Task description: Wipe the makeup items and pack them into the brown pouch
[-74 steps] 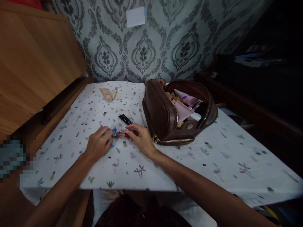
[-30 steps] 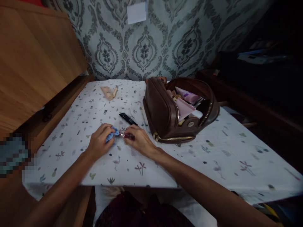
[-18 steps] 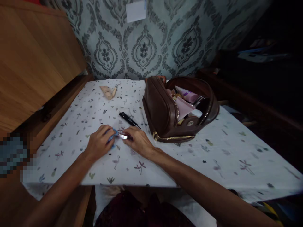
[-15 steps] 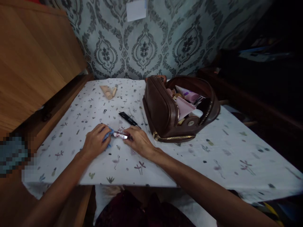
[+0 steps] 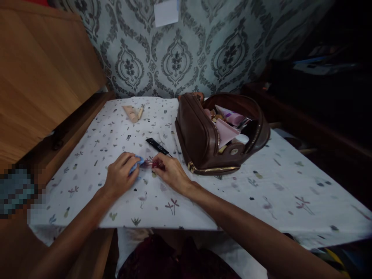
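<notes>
Since half a second earlier, the left hand [image 5: 120,176] has shifted slightly toward the right of the frame, so its blue cloth [image 5: 135,164] now covers the left end of the slender tube [image 5: 148,164]. That tube has also turned: a bright, shiny face showed then, and now a reddish, partly clear side does.

Just left of the frame's center, the tube lies crosswise between both hands, low over the counter [image 5: 180,221]; whether it touches the surface, I cannot tell. Bent left fingers grip the cloth around one end, while the right hand [image 5: 173,172] pinches the red opposite end between thumb and fingers.

Just above the right hand, a black tube [image 5: 155,144] lies slanted on the patterned white cover. Farther up, left of center, a beige tube [image 5: 130,114] and a small pale stick [image 5: 140,111] lie side by side. Right of center stands a brown bag [image 5: 193,131], unzipped, with a pink tube [image 5: 226,133] and a purple-marked tube [image 5: 232,115] among its contents. White paper [image 5: 166,13] hangs on the wall at the top of the frame.
</notes>
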Demonstrator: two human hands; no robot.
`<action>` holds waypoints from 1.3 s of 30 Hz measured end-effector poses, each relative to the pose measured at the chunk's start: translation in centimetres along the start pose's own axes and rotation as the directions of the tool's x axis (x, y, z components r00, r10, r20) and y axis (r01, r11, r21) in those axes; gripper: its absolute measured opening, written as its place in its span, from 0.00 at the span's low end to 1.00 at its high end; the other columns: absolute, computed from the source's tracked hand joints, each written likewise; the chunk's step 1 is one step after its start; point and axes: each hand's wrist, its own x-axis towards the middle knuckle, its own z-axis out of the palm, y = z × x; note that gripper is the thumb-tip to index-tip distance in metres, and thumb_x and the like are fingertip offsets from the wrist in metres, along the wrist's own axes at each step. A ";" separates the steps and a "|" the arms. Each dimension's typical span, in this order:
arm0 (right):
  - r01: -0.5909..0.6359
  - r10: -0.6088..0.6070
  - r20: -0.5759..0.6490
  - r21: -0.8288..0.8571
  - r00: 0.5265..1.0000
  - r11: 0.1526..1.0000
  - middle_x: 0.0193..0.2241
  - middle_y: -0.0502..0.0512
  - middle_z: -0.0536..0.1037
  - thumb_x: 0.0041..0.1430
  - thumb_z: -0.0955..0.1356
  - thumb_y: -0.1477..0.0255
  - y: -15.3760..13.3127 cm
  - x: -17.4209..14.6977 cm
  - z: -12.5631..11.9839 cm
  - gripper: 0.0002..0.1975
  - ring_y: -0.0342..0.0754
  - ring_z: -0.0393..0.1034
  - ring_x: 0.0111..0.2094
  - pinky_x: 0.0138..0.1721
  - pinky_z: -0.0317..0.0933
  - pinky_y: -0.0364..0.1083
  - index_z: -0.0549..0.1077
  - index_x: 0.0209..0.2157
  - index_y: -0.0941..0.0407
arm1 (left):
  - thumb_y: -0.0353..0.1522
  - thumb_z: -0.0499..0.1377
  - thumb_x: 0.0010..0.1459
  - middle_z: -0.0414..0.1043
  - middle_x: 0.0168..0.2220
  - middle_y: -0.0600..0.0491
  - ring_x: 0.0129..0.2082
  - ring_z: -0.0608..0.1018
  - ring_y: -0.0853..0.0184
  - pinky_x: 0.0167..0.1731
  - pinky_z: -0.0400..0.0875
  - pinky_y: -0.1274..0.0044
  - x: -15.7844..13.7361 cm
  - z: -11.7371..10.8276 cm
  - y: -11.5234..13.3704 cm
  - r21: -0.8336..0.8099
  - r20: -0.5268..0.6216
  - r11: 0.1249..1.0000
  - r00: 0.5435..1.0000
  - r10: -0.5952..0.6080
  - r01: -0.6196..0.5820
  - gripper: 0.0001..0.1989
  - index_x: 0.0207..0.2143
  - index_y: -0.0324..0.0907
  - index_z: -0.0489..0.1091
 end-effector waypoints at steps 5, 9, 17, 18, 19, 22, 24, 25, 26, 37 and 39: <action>0.018 -0.015 -0.040 0.080 0.999 0.997 0.26 0.46 0.75 0.52 0.70 0.83 0.3 0.1 0.3 0.11 0.43 0.70 0.29 0.36 0.64 0.43 0.74 0.35 0.55 | 0.27 0.54 0.64 0.74 0.41 0.47 0.40 0.76 0.62 0.35 0.74 0.72 0.5 0.3 1.6 0.036 0.083 0.976 0.973 0.213 -0.217 0.11 0.47 0.42 0.71; -0.090 0.099 -0.004 0.376 0.995 0.922 0.25 0.45 0.75 0.52 0.70 0.79 0.9 0.2 0.9 0.08 0.43 0.72 0.26 0.30 0.67 0.42 0.73 0.35 0.55 | 0.27 0.53 0.64 0.74 0.40 0.46 0.40 0.76 0.61 0.33 0.74 0.72 -0.2 0.4 0.4 0.047 0.098 0.984 0.981 0.169 -0.174 0.13 0.48 0.42 0.72; -0.100 0.106 0.021 0.546 0.994 0.832 0.28 0.49 0.78 0.50 0.75 0.65 0.9 0.5 0.7 0.12 0.43 0.73 0.28 0.31 0.69 0.43 0.75 0.32 0.56 | 0.27 0.54 0.64 0.75 0.39 0.47 0.40 0.77 0.61 0.32 0.75 0.72 -1.2 0.1 -1.3 0.052 0.063 0.993 0.993 0.100 -0.103 0.10 0.43 0.43 0.73; -0.081 0.095 -0.002 0.517 0.995 0.852 0.28 0.49 0.78 0.51 0.74 0.66 0.9 0.5 0.7 0.10 0.44 0.73 0.28 0.32 0.69 0.43 0.75 0.33 0.56 | 0.27 0.53 0.64 0.75 0.39 0.48 0.39 0.77 0.62 0.33 0.75 0.72 -0.9 0.1 -1.1 0.047 0.044 0.995 0.995 0.088 -0.090 0.09 0.43 0.42 0.73; -0.060 0.083 -0.025 0.486 0.996 0.872 0.28 0.49 0.78 0.53 0.73 0.67 0.8 0.5 0.7 0.08 0.44 0.73 0.29 0.33 0.69 0.43 0.76 0.33 0.56 | 0.27 0.53 0.64 0.74 0.38 0.48 0.39 0.77 0.62 0.34 0.75 0.72 -0.7 0.0 -0.9 0.036 0.024 0.997 0.997 0.073 -0.074 0.09 0.42 0.42 0.72; -0.006 0.037 -0.067 0.420 0.997 0.908 0.32 0.50 0.79 0.53 0.72 0.74 0.7 0.4 0.7 0.08 0.44 0.74 0.32 0.36 0.68 0.44 0.76 0.37 0.56 | 0.27 0.54 0.65 0.74 0.40 0.48 0.40 0.77 0.63 0.37 0.75 0.72 0.1 -0.2 -0.1 -0.020 -0.001 0.998 0.998 0.059 -0.059 0.09 0.44 0.42 0.72; 0.014 0.017 -0.072 0.404 0.997 0.915 0.33 0.50 0.80 0.52 0.72 0.76 0.7 0.4 0.7 0.12 0.44 0.74 0.33 0.38 0.69 0.44 0.75 0.41 0.56 | 0.28 0.54 0.66 0.74 0.42 0.47 0.42 0.76 0.61 0.39 0.75 0.71 0.4 -0.1 0.4 -0.042 0.046 0.994 0.993 0.105 -0.103 0.10 0.47 0.41 0.71; 0.016 0.015 -0.073 0.406 0.997 0.914 0.34 0.50 0.80 0.51 0.72 0.77 0.6 0.4 0.7 0.14 0.44 0.74 0.33 0.39 0.69 0.45 0.75 0.41 0.56 | 0.28 0.54 0.66 0.74 0.43 0.46 0.43 0.76 0.60 0.40 0.75 0.70 0.5 0.0 0.5 -0.041 0.081 0.991 0.988 0.129 -0.126 0.11 0.49 0.40 0.71; 0.015 0.018 -0.075 0.414 0.997 0.910 0.34 0.50 0.80 0.51 0.72 0.77 0.6 0.4 0.7 0.14 0.44 0.75 0.34 0.39 0.69 0.45 0.75 0.41 0.56 | 0.29 0.54 0.66 0.74 0.44 0.45 0.44 0.76 0.59 0.40 0.75 0.70 0.5 0.0 0.5 -0.036 0.115 0.989 0.983 0.144 -0.141 0.13 0.51 0.40 0.70; 0.064 0.002 -0.122 0.535 0.992 0.842 0.33 0.51 0.80 0.53 0.73 0.69 0.3 0.5 0.4 0.09 0.45 0.75 0.34 0.38 0.68 0.45 0.75 0.37 0.55 | 0.40 0.54 0.67 0.74 0.46 0.48 0.44 0.77 0.61 0.43 0.70 0.72 -0.1 -0.3 -1.5 -0.257 0.401 0.938 0.909 -0.115 0.232 0.19 0.56 0.44 0.68; 0.081 -0.008 -0.129 0.571 0.992 0.817 0.32 0.51 0.80 0.52 0.74 0.67 0.4 0.5 0.4 0.11 0.45 0.74 0.34 0.38 0.68 0.44 0.75 0.37 0.55 | 0.40 0.56 0.65 0.74 0.44 0.50 0.44 0.77 0.61 0.43 0.69 0.72 0.3 -0.4 -1.4 -0.317 0.449 0.890 0.878 -0.164 0.328 0.18 0.55 0.45 0.69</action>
